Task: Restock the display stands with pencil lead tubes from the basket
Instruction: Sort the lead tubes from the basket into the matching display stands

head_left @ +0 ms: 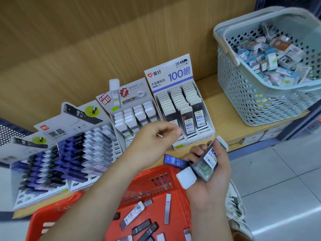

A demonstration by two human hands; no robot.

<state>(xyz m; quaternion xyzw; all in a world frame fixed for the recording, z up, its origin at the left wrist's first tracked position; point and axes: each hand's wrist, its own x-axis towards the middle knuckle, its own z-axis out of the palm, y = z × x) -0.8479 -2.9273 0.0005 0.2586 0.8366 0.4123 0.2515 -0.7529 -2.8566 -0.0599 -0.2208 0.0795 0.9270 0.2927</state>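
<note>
Four cardboard display stands line the wooden shelf: a white "100" stand (173,73) with white-capped lead tubes (188,122), a grey stand (133,92), and two stands of dark blue and grey HB tubes (74,148). My left hand (152,140) hovers in front of the grey and white stands, its fingers loosely curled with nothing visible in them. Just below the white stand, my right hand (218,185) grips a bundle of tubes: clear white-capped ones (206,162) and a dark blue HB 0.7 tube (175,161). Below both hands, the red basket (156,181) holds several loose tubes (132,214).
A grey-blue perforated basket (243,94) full of small boxed items stands on the shelf at the right. Behind the stands rises a wooden back panel (86,40). A white shoe (238,206) and a tiled floor (278,171) lie at the lower right.
</note>
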